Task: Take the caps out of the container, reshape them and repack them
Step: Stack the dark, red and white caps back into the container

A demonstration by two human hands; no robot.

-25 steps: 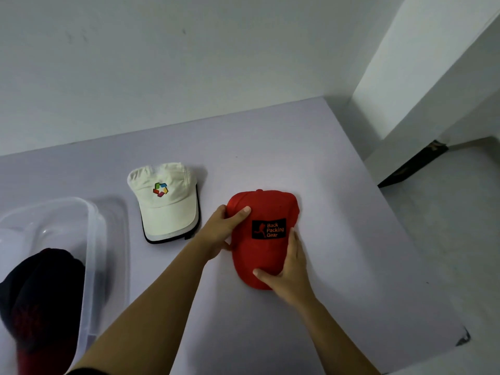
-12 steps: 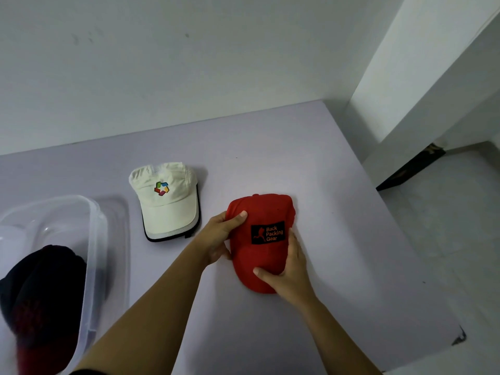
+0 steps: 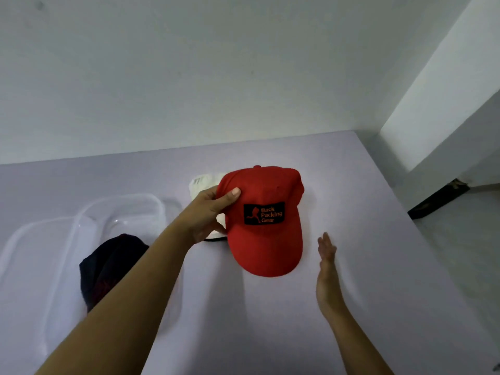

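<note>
Red cap [image 3: 266,226] was gripped at crown side by left hand [image 3: 208,215], thumb on top, right of container [image 3: 158,204]. Right hand [image 3: 327,266] was held flat, fingers straight, empty, farther right. Dark cap [image 3: 108,263] was seen inside container.

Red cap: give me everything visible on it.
The red cap is a fabric baseball cap with a rounded crown, top button, curved brim and a black patch reading "Back Packing Gear" in orange. Its brim is nearest the camera, and it seems to be held above the table. The left hand grips the crown's side, thumb on front. It partly hides the white cap. The right hand is apart.
</note>
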